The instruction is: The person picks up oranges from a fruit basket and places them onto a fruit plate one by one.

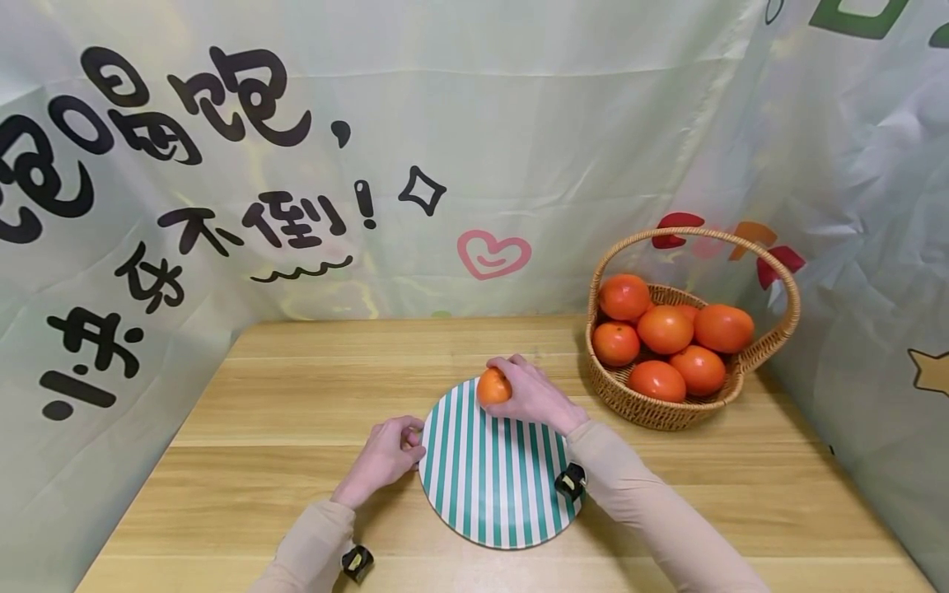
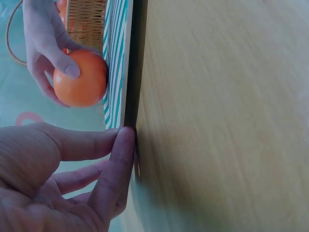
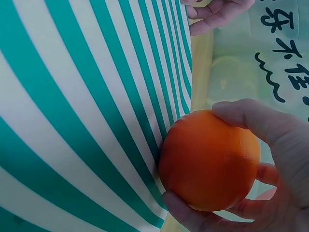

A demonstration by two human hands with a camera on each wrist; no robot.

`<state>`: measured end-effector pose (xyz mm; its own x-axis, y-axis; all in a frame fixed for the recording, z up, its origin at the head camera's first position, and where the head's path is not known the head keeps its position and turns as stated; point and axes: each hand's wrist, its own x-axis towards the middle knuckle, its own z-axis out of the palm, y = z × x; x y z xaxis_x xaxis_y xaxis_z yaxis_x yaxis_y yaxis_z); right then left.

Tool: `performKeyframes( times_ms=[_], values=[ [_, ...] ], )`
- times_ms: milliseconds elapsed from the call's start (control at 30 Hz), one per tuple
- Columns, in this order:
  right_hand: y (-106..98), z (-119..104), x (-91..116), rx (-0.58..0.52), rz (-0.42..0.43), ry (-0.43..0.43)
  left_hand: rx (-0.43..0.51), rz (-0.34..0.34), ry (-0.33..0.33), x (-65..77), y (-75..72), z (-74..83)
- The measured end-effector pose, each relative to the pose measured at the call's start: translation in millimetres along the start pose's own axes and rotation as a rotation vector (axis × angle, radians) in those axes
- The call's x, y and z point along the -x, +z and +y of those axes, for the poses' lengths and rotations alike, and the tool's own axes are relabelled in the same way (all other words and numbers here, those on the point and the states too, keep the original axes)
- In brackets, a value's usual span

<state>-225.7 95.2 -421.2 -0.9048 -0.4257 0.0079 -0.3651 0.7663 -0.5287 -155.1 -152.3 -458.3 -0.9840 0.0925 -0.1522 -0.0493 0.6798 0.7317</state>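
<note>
A round board [image 1: 497, 486] with green and white stripes lies on the wooden table. My right hand [image 1: 528, 390] grips an orange [image 1: 493, 387] at the board's far edge. In the right wrist view, thumb and fingers curl round the orange [image 3: 210, 159], its side against or very close to the stripes. At the board's left edge is my left hand [image 1: 389, 453]. The left wrist view shows its thumb and index finger [image 2: 120, 154] pinching the rim of the board [image 2: 126, 63]. The orange's far side is hidden by the right hand.
A wicker basket [image 1: 652, 418] with a tall hooped handle stands at the right back of the table [image 1: 311, 371], holding several oranges [image 1: 665, 329]. Printed cloth [image 1: 578, 148] hangs behind the table and along its sides.
</note>
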Motion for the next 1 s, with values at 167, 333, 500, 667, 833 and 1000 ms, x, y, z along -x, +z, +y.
performKeyframes(
  times_ms=[167, 333, 500, 667, 833, 1000],
  values=[
    [0.2, 0.6, -0.1, 0.001, 0.001, 0.008, 0.006, 0.000, -0.002, 0.1, 0.3, 0.0],
    [0.5, 0.1, -0.4, -0.001, -0.005, 0.008, 0.009, -0.001, -0.006, 0.1, 0.6, 0.1],
    [0.9, -0.4, -0.2, 0.013, -0.004, -0.007, 0.006, -0.001, -0.009, 0.3, 0.9, 0.3],
    [0.9, -1.1, 1.2, 0.017, -0.003, -0.017, 0.009, -0.001, -0.011, 0.3, 1.1, -0.2],
    [-0.4, -1.4, 3.3, 0.011, -0.002, -0.021, 0.014, 0.000, -0.019, 0.4, 1.4, -1.0],
    [-4.5, -2.2, 7.9, 0.005, 0.020, -0.042, 0.022, 0.005, -0.014, 0.9, 1.5, -1.3]
  ],
)
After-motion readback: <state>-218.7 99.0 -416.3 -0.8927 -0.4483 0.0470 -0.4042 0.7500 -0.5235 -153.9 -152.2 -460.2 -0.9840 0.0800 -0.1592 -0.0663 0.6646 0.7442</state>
